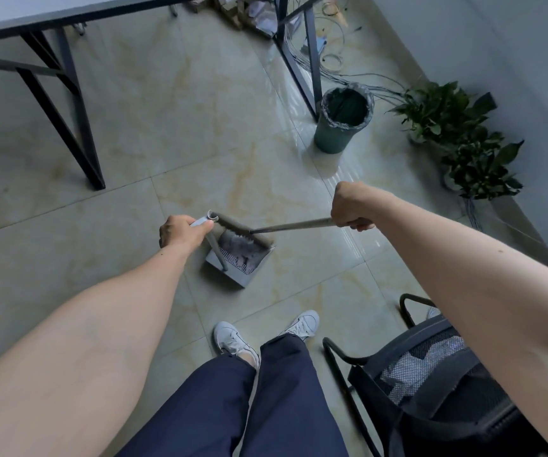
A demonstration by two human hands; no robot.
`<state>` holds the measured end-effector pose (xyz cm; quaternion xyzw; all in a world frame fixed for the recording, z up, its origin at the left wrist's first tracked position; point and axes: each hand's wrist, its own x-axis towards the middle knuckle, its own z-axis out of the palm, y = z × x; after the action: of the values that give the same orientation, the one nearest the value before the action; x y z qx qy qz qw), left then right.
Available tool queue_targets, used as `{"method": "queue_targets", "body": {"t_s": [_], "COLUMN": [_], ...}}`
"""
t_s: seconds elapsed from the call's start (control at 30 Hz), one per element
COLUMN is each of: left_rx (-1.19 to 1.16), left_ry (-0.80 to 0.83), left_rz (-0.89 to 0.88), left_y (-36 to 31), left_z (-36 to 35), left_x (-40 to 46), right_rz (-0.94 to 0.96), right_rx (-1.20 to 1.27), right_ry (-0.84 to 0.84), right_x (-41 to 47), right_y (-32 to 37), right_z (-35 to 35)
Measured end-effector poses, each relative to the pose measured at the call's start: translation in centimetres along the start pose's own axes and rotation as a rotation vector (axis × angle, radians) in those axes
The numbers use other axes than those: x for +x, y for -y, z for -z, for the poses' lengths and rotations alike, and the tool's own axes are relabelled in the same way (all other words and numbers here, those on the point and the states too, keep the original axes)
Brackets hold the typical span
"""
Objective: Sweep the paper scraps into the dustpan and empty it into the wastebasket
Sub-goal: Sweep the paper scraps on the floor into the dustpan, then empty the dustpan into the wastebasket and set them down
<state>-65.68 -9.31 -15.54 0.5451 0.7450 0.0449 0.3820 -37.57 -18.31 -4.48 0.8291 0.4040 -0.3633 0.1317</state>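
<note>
My left hand (182,231) grips the top of the grey dustpan's upright handle. The grey dustpan (229,273) rests on the tiled floor just ahead of my feet, with pale paper scraps (240,250) lying inside it. My right hand (351,206) is closed around the metal broom handle (294,225), which slants down to the left. The broom head (244,233) sits across the open mouth of the dustpan. A green wastebasket (341,122) with a grey liner stands upright farther ahead to the right, well apart from the dustpan.
A black-legged table (64,90) stands at the left, another table leg (312,61) rises just behind the wastebasket. Cables (341,70) trail along the wall. Potted plants (457,133) sit at the right wall. A black mesh chair (430,374) is close at my right.
</note>
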Motion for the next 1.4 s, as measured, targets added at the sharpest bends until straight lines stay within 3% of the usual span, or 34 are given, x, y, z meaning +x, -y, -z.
{"method": "queue_targets", "body": {"t_s": [0.27,0.57,1.03,1.4], "left_rx": [-0.055,-0.047,0.022,0.179], "left_ry": [0.011,0.044,0.064,-0.003], "left_rz": [0.015,-0.107,-0.565,-0.885], "left_y": [-1.1,-8.9,-29.2,-42.8], "left_z": [0.5,4.0,11.8,8.0], "left_x": [0.0,-0.3,-4.2,-7.8], "right_rz": [-0.028,-0.1,-0.13,-0.134], "right_rx": [0.074,0.156,0.334,0.601], "right_ry": [-0.026,-0.033,-0.222,-0.348], "right_x": [-0.1,-1.9,-9.0,-8.2], "right_y": [-0.7,-1.6,-8.2,-15.1], "right_z": [0.7,5.2,16.4,20.6]}}
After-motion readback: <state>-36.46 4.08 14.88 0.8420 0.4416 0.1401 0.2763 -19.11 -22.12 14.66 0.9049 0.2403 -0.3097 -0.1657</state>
